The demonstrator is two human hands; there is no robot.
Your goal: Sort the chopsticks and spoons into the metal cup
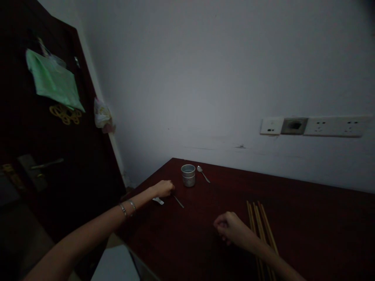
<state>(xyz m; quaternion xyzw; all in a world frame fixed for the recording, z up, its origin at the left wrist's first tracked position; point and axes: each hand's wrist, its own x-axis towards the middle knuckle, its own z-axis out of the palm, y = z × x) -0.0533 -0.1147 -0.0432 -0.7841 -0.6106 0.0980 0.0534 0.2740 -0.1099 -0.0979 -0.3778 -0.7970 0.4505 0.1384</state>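
Note:
My left hand (pixel 164 188) reaches over the far left part of the table, its fingers closed on a thin metal utensil (pixel 178 201). Only a slim handle shows; its other end is hidden under the fingers. Beside that wrist lies a white piece shaped like a spoon handle (pixel 158 200), partly covered by the arm. A grey metal cup (pixel 188 175) stands upright just beyond the left hand, and a metal spoon (pixel 203 173) lies to its right. My right hand (pixel 228 226) is curled low at the table's middle, with nothing visible in it. Several long wooden chopsticks (pixel 258 222) lie partly behind the right forearm.
The dark red table (pixel 316 222) meets a pale wall with a row of sockets (pixel 319 127). To the left is a dark door (pixel 88 156) with a green cloth bag (pixel 54 78) hanging on it. A white surface (pixel 116 265) lies below the table's left edge.

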